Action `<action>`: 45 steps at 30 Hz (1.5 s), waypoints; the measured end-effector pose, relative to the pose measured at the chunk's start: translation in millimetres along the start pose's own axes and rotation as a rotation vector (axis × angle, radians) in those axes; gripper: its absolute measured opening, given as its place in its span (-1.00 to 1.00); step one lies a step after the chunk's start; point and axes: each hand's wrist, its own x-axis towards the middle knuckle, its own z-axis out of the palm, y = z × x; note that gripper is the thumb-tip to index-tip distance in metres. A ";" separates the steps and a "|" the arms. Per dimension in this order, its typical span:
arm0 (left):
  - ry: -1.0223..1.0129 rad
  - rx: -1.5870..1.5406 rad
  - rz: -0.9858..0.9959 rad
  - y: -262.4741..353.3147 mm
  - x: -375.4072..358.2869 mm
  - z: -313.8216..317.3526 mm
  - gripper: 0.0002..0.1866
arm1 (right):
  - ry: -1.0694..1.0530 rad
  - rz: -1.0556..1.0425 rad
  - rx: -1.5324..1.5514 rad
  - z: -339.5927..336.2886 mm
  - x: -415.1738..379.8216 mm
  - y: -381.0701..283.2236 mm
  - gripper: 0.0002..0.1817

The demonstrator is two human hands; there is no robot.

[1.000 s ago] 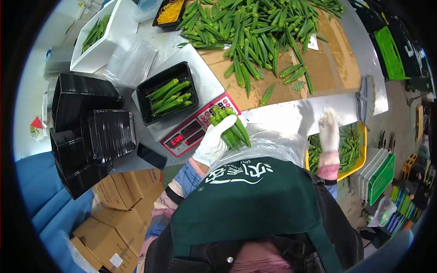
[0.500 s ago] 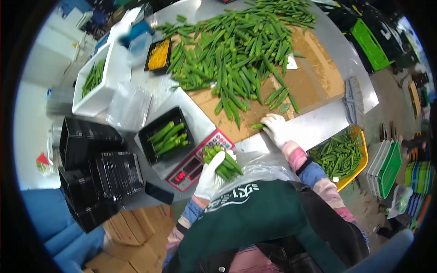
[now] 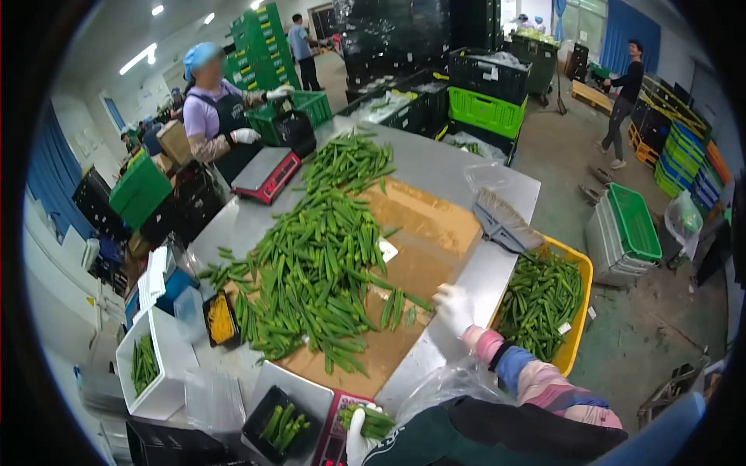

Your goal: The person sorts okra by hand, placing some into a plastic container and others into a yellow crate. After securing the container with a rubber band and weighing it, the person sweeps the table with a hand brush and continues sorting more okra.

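Down at the bottom edge, a bunch of okra [image 3: 371,422] sits in the left hand [image 3: 358,441], gloved in white, thumb laid across the pods and fingers clamped around them. The frame cuts off the lower part of that hand — and the dark apron [image 3: 423,431] crowds in just beside it.

Under the bunch, the red-edged scale [image 3: 332,436] is partly hidden and runs out of the picture; its display is too cut off to read. A black tray [image 3: 272,398] with a few pods inside rests on it.

Over to the right hand [image 3: 453,308], gloved too and badly blurred, by the near edge of the cardboard [image 3: 427,217]. The tip of 1 loose pod [image 3: 418,300] points right at it; whether they touch, or whether the fingers are apart or together, I cannot tell.

The big okra heap [image 3: 318,272] covers much of the cardboard, a grey brush [image 3: 505,221] lying beyond the right hand. A patterned sleeve [image 3: 544,380] blocks part of the yellow crate [image 3: 579,334], full of okra. Left side, a white box [image 3: 175,357] holds more pods.

Across the table, 1 co-worker [image 3: 221,113] stands by a 2nd scale [image 3: 266,175], face blurred.
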 end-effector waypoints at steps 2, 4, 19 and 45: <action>0.015 0.024 -0.007 1.0 0.4 8.7 -0.70 | -0.107 -0.149 0.103 35.0 18.8 -31.5 -0.75; 0.033 0.043 -0.011 2.6 -3.2 14.6 -0.71 | -0.218 -0.267 0.045 82.6 30.6 -48.2 -0.80; -0.004 0.155 -0.015 5.3 -66.0 95.0 -0.70 | -0.557 -0.531 -0.311 117.1 108.2 -50.9 -0.82; 0.078 -0.094 0.093 -6.7 -17.7 -0.8 -0.77 | -0.809 0.841 1.646 -50.4 -19.6 -40.5 -0.69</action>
